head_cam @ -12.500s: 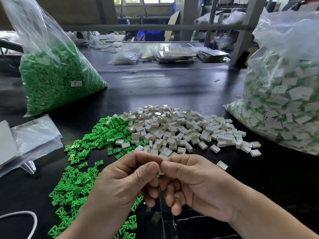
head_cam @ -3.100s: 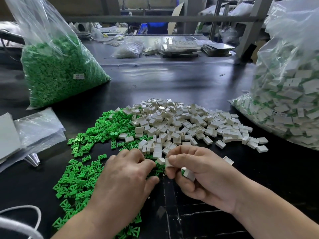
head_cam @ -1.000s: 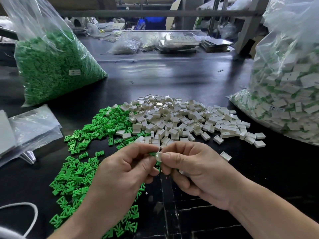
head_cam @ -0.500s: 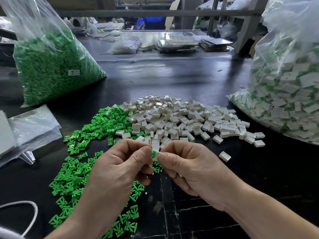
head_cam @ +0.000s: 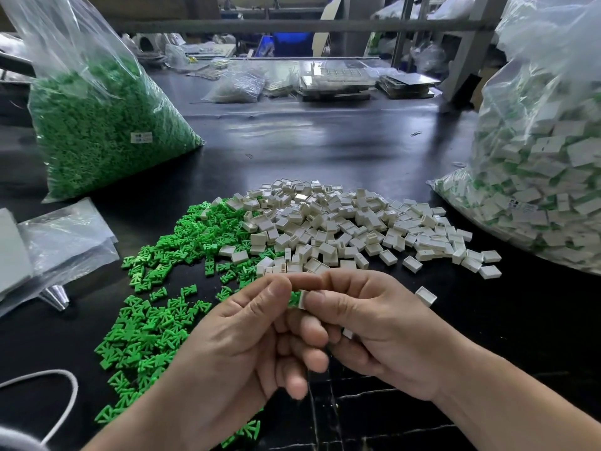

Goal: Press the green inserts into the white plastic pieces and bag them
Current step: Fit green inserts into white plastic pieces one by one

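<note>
Centre, above table (head_cam: pixel 325 148): left hand (head_cam: pixel 234 346) and right hand (head_cam: pixel 374 330), fingertips meeting.
Left thumb and forefinger pinching insert (head_cam: pixel 293 299); right thumb and forefinger pinching white piece (head_cam: pixel 302 299) — the two parts touching, held clear of the table.
Other fingers of both hands curled under.
Loose inserts (head_cam: pixel 156 307) scattered left of the hands; white pile (head_cam: pixel 341 229) just beyond them.
Far left: green bag (head_cam: pixel 97 131).
Right: mixed bag (head_cam: pixel 536 190) — white pieces with green showing.
Left edge: flat clear bags (head_cam: pixel 65 242), white cord (head_cam: pixel 66 379).
</note>
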Demonstrator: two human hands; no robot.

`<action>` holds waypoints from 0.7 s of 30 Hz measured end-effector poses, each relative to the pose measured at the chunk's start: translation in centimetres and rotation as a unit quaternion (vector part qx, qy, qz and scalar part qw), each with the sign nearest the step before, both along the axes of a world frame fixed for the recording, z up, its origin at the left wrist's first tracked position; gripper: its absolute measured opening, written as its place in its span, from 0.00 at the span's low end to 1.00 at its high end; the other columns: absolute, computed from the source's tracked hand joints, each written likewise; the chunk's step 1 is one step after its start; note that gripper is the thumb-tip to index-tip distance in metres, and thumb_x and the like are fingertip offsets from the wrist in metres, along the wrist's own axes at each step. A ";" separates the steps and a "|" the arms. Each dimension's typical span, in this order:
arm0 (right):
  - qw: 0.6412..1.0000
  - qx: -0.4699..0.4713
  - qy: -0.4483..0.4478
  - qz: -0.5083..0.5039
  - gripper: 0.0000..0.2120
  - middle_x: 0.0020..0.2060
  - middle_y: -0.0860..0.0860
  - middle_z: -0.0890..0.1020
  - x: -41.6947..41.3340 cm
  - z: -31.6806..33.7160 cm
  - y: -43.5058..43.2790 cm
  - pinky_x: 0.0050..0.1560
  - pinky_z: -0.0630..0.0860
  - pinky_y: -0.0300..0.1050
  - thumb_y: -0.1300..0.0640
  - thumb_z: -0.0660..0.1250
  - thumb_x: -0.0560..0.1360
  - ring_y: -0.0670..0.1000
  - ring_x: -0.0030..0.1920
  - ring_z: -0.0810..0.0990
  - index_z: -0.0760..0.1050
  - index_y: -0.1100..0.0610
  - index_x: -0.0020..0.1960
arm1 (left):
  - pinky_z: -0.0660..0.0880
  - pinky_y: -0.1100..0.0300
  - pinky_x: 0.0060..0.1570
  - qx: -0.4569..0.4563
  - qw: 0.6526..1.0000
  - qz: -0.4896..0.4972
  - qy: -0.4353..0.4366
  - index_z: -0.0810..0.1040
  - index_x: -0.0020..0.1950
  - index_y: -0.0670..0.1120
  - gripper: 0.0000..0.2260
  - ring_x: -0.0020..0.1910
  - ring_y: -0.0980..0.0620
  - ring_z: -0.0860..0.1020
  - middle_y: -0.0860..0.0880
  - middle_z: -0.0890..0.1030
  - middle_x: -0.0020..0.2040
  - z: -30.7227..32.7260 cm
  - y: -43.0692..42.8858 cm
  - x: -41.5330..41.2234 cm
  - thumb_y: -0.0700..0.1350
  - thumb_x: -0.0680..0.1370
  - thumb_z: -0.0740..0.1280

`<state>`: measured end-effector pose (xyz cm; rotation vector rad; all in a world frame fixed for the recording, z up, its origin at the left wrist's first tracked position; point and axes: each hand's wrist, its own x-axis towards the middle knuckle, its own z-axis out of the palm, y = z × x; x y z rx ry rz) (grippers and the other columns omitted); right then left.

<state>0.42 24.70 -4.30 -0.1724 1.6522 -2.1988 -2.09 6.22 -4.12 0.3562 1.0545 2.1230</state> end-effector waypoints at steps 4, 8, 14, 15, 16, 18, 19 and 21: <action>1.000 0.009 -0.016 0.010 0.20 0.30 0.49 0.76 0.0 0.1 0.0 0.20 0.57 0.37 0.52 0.70 0.76 0.44 0.23 0.67 0.74 0.67 0.57 | 0.79 0.59 0.26 0.018 0.999 -0.002 -0.037 0.82 0.55 0.40 0.19 0.30 0.46 0.82 0.39 0.82 0.36 -0.2 0.0 -0.1 0.48 0.69 0.78; 0.999 0.019 -0.020 0.016 0.19 0.29 0.49 0.76 0.1 0.4 0.1 0.19 0.57 0.38 0.52 0.70 0.76 0.44 0.22 0.67 0.75 0.66 0.56 | 0.79 0.58 0.25 0.028 0.997 -0.006 -0.066 0.82 0.53 0.40 0.18 0.29 0.45 0.82 0.38 0.81 0.35 -0.3 -0.1 -0.1 0.46 0.67 0.80; 1.000 0.020 -0.005 0.019 0.08 0.29 0.50 0.75 0.1 0.4 -0.4 0.18 0.59 0.34 0.52 0.71 0.76 0.44 0.22 0.67 0.79 0.58 0.48 | 0.77 0.59 0.21 0.016 0.997 0.041 -0.064 0.83 0.48 0.41 0.18 0.24 0.45 0.80 0.39 0.79 0.30 -0.3 0.5 0.3 0.46 0.62 0.83; 1.000 0.014 -0.009 0.014 0.11 0.29 0.50 0.75 0.0 0.4 -0.4 0.18 0.59 0.34 0.52 0.71 0.76 0.44 0.22 0.67 0.79 0.60 0.49 | 0.77 0.59 0.22 0.021 0.997 0.047 -0.059 0.83 0.48 0.42 0.18 0.24 0.46 0.80 0.40 0.80 0.30 -0.4 0.6 0.4 0.47 0.63 0.82; 1.000 0.008 -0.013 0.009 0.13 0.29 0.50 0.75 0.0 0.4 -0.4 0.18 0.58 0.35 0.52 0.71 0.75 0.44 0.22 0.67 0.79 0.62 0.51 | 0.77 0.59 0.23 0.029 0.997 0.049 -0.052 0.83 0.50 0.42 0.19 0.26 0.46 0.80 0.40 0.80 0.31 -0.5 0.6 0.4 0.48 0.64 0.81; 1.000 -0.009 -0.017 0.009 0.15 0.30 0.50 0.75 0.0 0.5 -0.3 0.18 0.59 0.34 0.52 0.70 0.76 0.43 0.22 0.67 0.79 0.62 0.56 | 0.79 0.59 0.27 0.052 0.997 0.032 -0.036 0.83 0.54 0.42 0.18 0.30 0.47 0.82 0.40 0.82 0.35 -0.6 0.7 0.3 0.50 0.69 0.78; 1.000 -0.017 -0.018 0.009 0.16 0.30 0.50 0.75 0.0 0.5 -0.2 0.18 0.60 0.34 0.52 0.70 0.76 0.43 0.22 0.67 0.79 0.62 0.57 | 0.80 0.59 0.28 0.064 0.997 0.019 -0.030 0.82 0.56 0.42 0.16 0.32 0.47 0.83 0.40 0.83 0.36 -0.6 0.7 0.2 0.49 0.72 0.76; 0.999 -0.021 -0.022 0.010 0.17 0.30 0.50 0.75 0.0 0.4 -0.2 0.18 0.59 0.34 0.52 0.69 0.76 0.43 0.22 0.67 0.76 0.65 0.56 | 0.80 0.59 0.29 0.071 0.997 0.003 -0.024 0.82 0.56 0.42 0.13 0.33 0.47 0.84 0.40 0.83 0.37 -0.7 0.6 0.1 0.45 0.74 0.74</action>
